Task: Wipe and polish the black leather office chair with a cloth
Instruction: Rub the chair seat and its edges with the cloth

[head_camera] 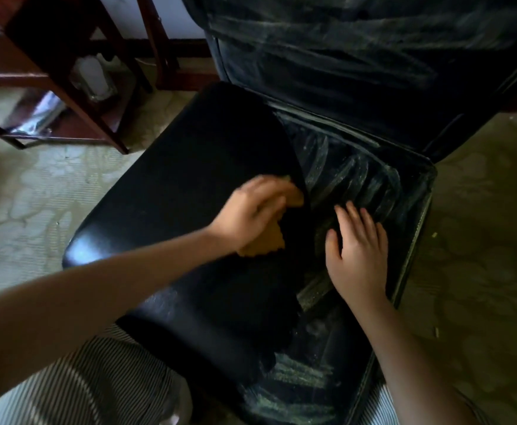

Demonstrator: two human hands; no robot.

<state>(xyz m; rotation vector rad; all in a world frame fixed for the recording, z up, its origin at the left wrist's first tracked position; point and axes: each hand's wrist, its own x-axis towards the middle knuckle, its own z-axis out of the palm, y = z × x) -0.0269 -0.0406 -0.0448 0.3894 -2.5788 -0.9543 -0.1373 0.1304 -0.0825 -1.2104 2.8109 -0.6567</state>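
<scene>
The black leather chair fills the middle of the view, its seat [174,185] glossy and dark on the left half and streaked with pale dust on the right. The backrest [358,56] rises at the top, also streaked. My left hand [257,210] grips a small tan cloth [263,245] and presses it on the seat at the border between the clean and dusty areas. My right hand [358,250] lies flat with spread fingers on the dusty right part of the seat.
A dark red wooden piece of furniture [76,96] stands at the back left with a white bottle [93,75] under it. A patterned pale floor [30,194] surrounds the chair. Striped trousers [91,384] show at the bottom.
</scene>
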